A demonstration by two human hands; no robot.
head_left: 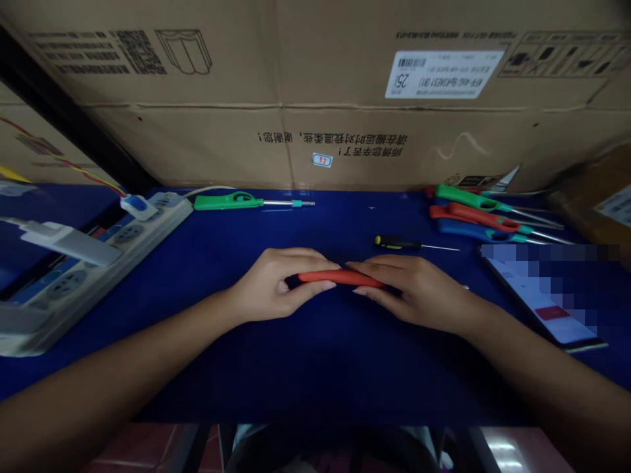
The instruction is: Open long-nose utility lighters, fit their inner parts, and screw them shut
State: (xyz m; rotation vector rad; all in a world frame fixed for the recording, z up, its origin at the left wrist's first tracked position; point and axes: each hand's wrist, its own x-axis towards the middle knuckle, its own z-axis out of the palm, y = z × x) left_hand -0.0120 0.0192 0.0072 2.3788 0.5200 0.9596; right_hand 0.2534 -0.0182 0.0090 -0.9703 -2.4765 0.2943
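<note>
While a power strip (129,234) lies slantwise along the left side of the blue table (315,374), a white charger (79,244) sits plugged into it, probably kept out there so its cord stays off the middle. Next comes a green lighter (219,202), lying on its own near the foot of the cardboard box (296,125), its metal tube pointing right. At the centre, the left hand (269,282) is nearly closed, thumb below and fingers above, pinching the left end of a red plastic piece (341,277). That piece is held level above the table, between both hands, perhaps so that neither end can tip. The right hand (411,282) pinches its other end in the same way, fingers curled over and thumb beneath. Just beyond that hand lies a screwdriver (398,243), tip to the right, seemingly placed within easy reach. Further right, a green lighter, a red lighter (453,211) and a blue lighter (458,228) are bunched together, tubes all pointing right, and nearer the edge lies a phone (522,289), its screen lit and partly blurred out.
</note>
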